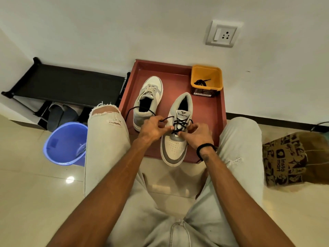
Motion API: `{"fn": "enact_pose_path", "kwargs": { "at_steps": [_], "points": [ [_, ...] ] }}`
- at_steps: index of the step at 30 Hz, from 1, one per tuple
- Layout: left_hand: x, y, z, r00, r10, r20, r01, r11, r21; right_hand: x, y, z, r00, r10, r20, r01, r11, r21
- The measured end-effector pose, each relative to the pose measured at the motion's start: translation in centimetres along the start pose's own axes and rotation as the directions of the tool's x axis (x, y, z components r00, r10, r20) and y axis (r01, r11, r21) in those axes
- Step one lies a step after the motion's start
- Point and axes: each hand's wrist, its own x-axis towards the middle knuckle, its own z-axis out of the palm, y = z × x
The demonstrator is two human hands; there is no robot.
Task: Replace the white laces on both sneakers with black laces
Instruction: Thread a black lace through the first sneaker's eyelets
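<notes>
Midway through the swap, both hands work the near sneaker [175, 139] — toe at 6 o'clock, heel at 12 — on the red tray [219, 111], the left hand [153, 127] pinching the black lace [180, 124] and the right hand [197, 135] curled at its eyelets, while the yellow tub [206, 77] at 1 o'clock holds the spare black lace [201, 82] and the far sneaker [148, 102] keeps white laces [147, 91].

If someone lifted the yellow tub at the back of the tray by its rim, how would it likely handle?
The yellow tub is open-topped and holds only a black lace, so it is probably light. Its thin plastic walls may flex under a pinch. With a squat shape and flat base on the red tray, it would likely slide rather than tip.
</notes>
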Motion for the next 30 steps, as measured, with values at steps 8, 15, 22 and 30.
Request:
{"fn": "enact_pose_path", "kwargs": {
  "at_steps": [8,15,22,30],
  "points": [
    [-0.3,0.9,-0.5,0.998,-0.041,0.049,0.038,0.998,0.056,-0.8,-0.4,-0.2,0.999,-0.037,-0.036,0.038,0.999,0.01],
    [-0.1,2.0,-2.1,0.986,0.133,-0.097,-0.14,0.988,-0.067,0.6,-1.3,-1.1,0.929,0.317,0.193,-0.368,0.717,0.592],
    [-0.4,2.7,-2.3,0.891,0.384,-0.24,-0.352,0.921,0.168,3.2,-1.9,-0.2,0.772,0.433,0.466,-0.624,0.371,0.688],
    [-0.5,3.1,-2.8,0.884,0.369,-0.286,-0.341,0.929,0.145,4.2,-2.1,0.9,0.828,0.421,0.371,-0.55,0.477,0.685]
  ]
}}
